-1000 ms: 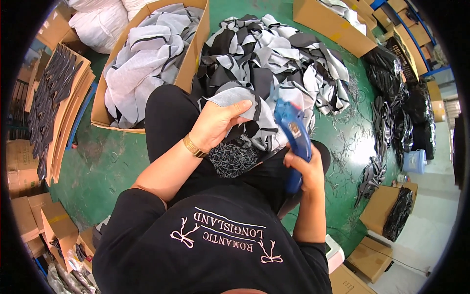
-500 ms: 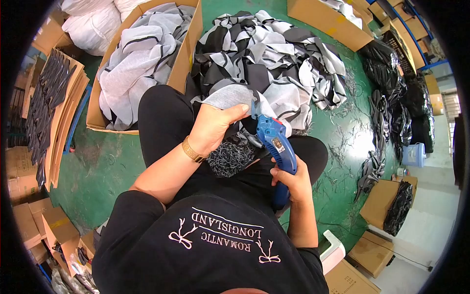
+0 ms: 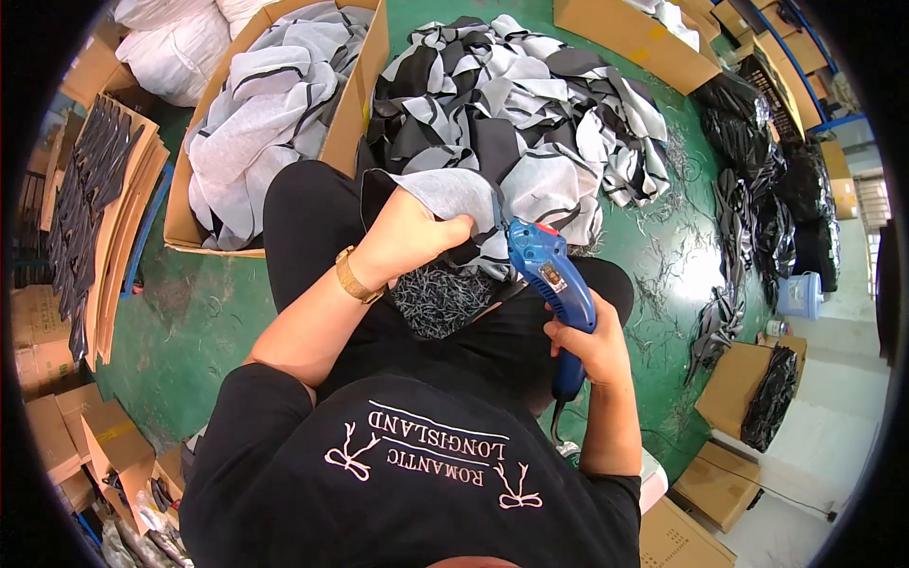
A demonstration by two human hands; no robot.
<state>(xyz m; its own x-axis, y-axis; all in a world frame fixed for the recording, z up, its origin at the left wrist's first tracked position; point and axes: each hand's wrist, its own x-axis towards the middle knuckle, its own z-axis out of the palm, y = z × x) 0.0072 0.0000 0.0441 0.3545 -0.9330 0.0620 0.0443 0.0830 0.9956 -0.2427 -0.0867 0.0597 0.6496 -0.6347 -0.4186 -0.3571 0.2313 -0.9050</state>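
Note:
My right hand (image 3: pixel 598 348) is wrapped round the handle of blue electric scissors (image 3: pixel 559 284), with a dark cord coming off the lower end. Its head points away from me, and the narrow blade end is at the edge of a grey fabric piece (image 3: pixel 443 192) with dark edging. My left hand (image 3: pixel 409 239) pinches that fabric between thumb and fingers, just left of the blade. Thin dark and grey fabric trimmings (image 3: pixel 437 303) lie heaped between my legs, below the hands.
Beyond my knees, a big heap of grey and black fabric pieces (image 3: pixel 530 95) covers the green floor (image 3: pixel 180 360). At the left stands a cardboard box (image 3: pixel 358 112) full of grey fabric. Loose trimmings, black plastic bags (image 3: pixel 743 114) and a pale blue bucket (image 3: pixel 800 296) are at the right.
The electric scissors and my right hand have shifted right and slightly nearer me. My left hand has moved a little left and down, still holding the fabric, and more cord shows.

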